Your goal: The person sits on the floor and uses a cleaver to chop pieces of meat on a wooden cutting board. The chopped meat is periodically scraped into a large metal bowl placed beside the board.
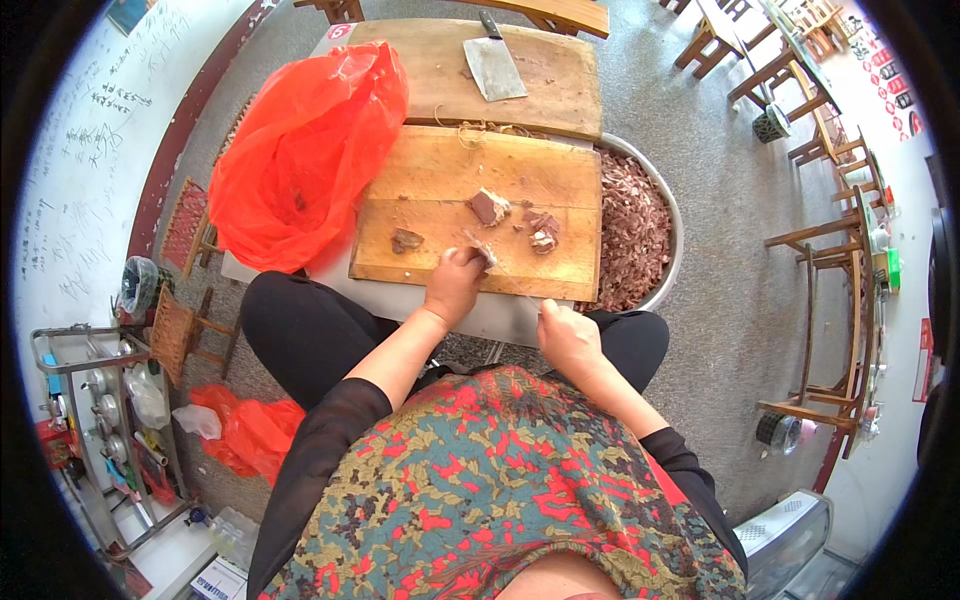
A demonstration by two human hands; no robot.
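My right hand [568,334] grips a knife, its handle mostly hidden in the fist. The thin blade [517,285] is seen nearly edge-on and slants up and left across a wooden cutting board [450,165]. Close beside the blade, my left hand [454,282] pinches a small piece of meat [489,256] down on the board, with the fingers bent over it. Just beyond lies a chunk of cooked meat [489,208] with a pale edge. Cut meat pieces [541,231] rest to its right, and a darker lump [406,240] sits at the left.
A wide metal basin [676,217] heaped with shredded meat [631,232] stands against the board's right side. At left bulges a large red plastic bag [307,150]. A cleaver [495,69] lies on a second board [420,67] behind. Wooden stools [709,45] stand farther off.
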